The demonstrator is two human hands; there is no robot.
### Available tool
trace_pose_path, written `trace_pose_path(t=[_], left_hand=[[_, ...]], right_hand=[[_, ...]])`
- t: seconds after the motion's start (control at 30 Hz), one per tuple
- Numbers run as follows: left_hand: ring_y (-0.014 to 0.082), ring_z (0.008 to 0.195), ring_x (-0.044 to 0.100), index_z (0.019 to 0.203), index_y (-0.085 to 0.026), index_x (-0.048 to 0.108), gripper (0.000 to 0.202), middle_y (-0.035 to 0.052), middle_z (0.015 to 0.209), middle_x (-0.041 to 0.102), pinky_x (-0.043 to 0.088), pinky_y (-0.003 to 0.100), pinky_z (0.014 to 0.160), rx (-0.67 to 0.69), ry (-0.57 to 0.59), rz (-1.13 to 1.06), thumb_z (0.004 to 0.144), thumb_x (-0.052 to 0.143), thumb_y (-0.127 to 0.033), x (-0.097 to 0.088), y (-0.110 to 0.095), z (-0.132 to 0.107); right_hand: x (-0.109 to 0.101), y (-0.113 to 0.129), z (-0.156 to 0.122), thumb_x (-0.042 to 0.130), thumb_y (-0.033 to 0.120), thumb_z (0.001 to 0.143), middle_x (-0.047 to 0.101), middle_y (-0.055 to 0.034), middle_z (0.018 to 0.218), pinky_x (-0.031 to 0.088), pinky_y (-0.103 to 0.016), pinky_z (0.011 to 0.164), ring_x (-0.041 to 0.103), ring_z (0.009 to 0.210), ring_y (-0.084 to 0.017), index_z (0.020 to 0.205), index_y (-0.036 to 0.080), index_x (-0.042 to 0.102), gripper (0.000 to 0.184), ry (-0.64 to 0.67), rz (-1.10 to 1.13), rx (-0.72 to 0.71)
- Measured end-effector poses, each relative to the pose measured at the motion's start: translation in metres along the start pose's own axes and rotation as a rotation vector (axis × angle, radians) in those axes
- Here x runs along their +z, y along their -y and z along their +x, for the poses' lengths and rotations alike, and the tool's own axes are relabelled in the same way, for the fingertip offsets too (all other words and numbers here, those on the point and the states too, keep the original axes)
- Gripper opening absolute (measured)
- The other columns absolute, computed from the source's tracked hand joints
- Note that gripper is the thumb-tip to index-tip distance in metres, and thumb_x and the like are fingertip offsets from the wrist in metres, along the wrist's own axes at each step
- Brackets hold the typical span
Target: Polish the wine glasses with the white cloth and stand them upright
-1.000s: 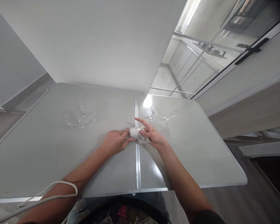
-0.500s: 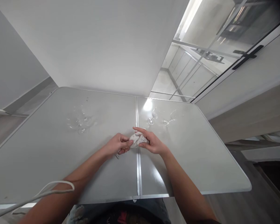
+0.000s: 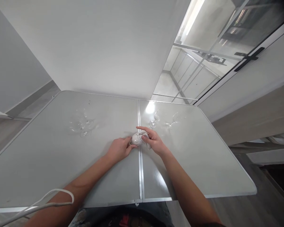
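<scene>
Over the table's centre seam, a clear glass (image 3: 135,138) lies tilted between my hands, seemingly a stemmed wine glass like the others. My left hand (image 3: 120,147) has its fingers closed on the left side of it. A white cloth (image 3: 148,145) is bunched at the glass and seems partly inside the bowl. My right hand (image 3: 155,141) grips this cloth, thumb pressed on it and index finger stretched over the far side. The glass's stem and foot are hidden by my left hand.
Several clear stemmed glasses (image 3: 85,132) stand grouped on the left of the grey table (image 3: 191,164). Two more, a nearer-seam glass (image 3: 153,123) and another glass (image 3: 169,125), stand right of the seam. A white cable (image 3: 49,205) loops over my left forearm. A white wall (image 3: 104,47) borders the far edge.
My left hand has turned, its back now facing up more, and the glass has rotated with it. The cloth has shifted, and a corner now hangs below my right thumb.
</scene>
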State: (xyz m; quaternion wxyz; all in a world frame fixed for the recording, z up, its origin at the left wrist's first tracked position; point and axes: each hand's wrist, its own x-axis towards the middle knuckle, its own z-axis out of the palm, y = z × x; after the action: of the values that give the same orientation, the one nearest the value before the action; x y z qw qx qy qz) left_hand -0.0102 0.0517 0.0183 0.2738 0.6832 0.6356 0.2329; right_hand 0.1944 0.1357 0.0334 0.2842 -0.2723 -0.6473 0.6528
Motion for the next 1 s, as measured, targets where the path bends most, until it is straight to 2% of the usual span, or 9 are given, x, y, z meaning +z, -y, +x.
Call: trace_pose_path(t=[0.1,0.17,0.27,0.37,0.47,0.6,0.7,0.9,1.0], left_hand=[[0.0227,0.074,0.068,0.123,-0.017,0.064,0.041,0.0079,0.090,0.075,0.038,0.028,0.059,0.000,-0.126,0.242,0.093,0.064,-0.044,0.010,0.003,0.000],[0.0226,0.075,0.069,0.128,-0.017,0.062,0.045,0.0071,0.089,0.075,0.040,0.028,0.061,-0.038,-0.191,0.234,0.092,0.065,-0.044,0.013,0.005,0.000],[0.0180,0.068,0.065,0.121,-0.018,0.065,0.037,0.0015,0.075,0.070,0.043,0.027,0.065,-0.050,-0.284,0.045,0.093,0.065,-0.043,0.012,0.007,0.000],[0.0140,0.067,0.061,0.122,-0.021,0.063,0.035,-0.0004,0.079,0.068,0.045,0.026,0.067,-0.018,-0.341,-0.273,0.093,0.062,-0.040,0.008,0.006,-0.001],[0.0134,0.070,0.060,0.125,-0.020,0.060,0.037,0.0006,0.083,0.068,0.046,0.026,0.069,0.003,-0.262,-0.589,0.095,0.058,-0.042,0.010,0.002,-0.001],[0.0137,0.063,0.059,0.093,-0.015,0.062,0.040,0.0016,0.064,0.065,0.045,0.027,0.068,0.046,0.003,-0.856,0.099,0.050,-0.052,0.017,-0.001,0.000],[0.0141,0.056,0.060,0.080,-0.016,0.055,0.045,-0.0005,0.057,0.059,0.045,0.027,0.064,0.047,0.069,-1.023,0.095,0.053,-0.058,0.019,-0.001,0.003],[0.0126,0.053,0.057,0.083,-0.016,0.058,0.040,-0.0027,0.056,0.053,0.045,0.026,0.061,0.099,-0.021,-0.999,0.097,0.054,-0.053,0.013,0.004,-0.004],[0.0126,0.053,0.057,0.084,-0.015,0.061,0.037,-0.0018,0.057,0.055,0.047,0.026,0.061,0.174,-0.025,-0.921,0.096,0.057,-0.051,0.016,0.003,-0.010]], right_hand=[[0.002,-0.001,0.002,0.065,0.049,0.093,0.065,-0.0005,0.080,0.046,-0.026,0.064,0.057,0.069,-0.015,0.137,0.024,0.059,0.051,-0.173,0.073,0.006],[0.001,0.000,0.000,0.066,0.048,0.092,0.063,0.0007,0.077,0.044,-0.025,0.059,0.053,0.063,-0.013,0.134,0.025,0.060,0.048,-0.298,0.032,-0.035],[0.000,0.002,-0.003,0.071,0.046,0.089,0.066,-0.0006,0.086,0.045,-0.026,0.059,0.055,0.065,-0.014,0.133,0.027,0.063,0.048,-0.444,-0.045,-0.150],[0.001,0.000,-0.001,0.069,0.047,0.091,0.071,-0.0024,0.098,0.052,-0.027,0.070,0.064,0.081,-0.016,0.129,0.028,0.067,0.043,-0.509,0.119,-0.208],[0.009,-0.006,0.004,0.067,0.049,0.092,0.073,-0.0034,0.107,0.055,-0.030,0.083,0.068,0.097,-0.019,0.114,0.025,0.073,0.033,-0.527,0.417,-0.166],[0.023,-0.006,0.006,0.063,0.055,0.093,0.075,-0.0074,0.112,0.057,-0.039,0.088,0.070,0.103,-0.025,0.109,0.021,0.074,0.038,-0.365,0.642,-0.035],[0.028,-0.003,0.004,0.056,0.058,0.095,0.072,-0.0095,0.122,0.057,-0.043,0.091,0.068,0.111,-0.027,0.117,0.021,0.072,0.045,-0.253,0.676,-0.004],[0.021,-0.008,0.007,0.070,0.049,0.090,0.072,-0.0057,0.122,0.052,-0.036,0.101,0.064,0.120,-0.022,0.108,0.022,0.074,0.033,-0.716,0.482,-0.136],[0.021,-0.007,0.007,0.070,0.047,0.090,0.071,-0.0070,0.125,0.051,-0.038,0.102,0.062,0.122,-0.023,0.100,0.021,0.075,0.029,-0.678,0.436,-0.114]])
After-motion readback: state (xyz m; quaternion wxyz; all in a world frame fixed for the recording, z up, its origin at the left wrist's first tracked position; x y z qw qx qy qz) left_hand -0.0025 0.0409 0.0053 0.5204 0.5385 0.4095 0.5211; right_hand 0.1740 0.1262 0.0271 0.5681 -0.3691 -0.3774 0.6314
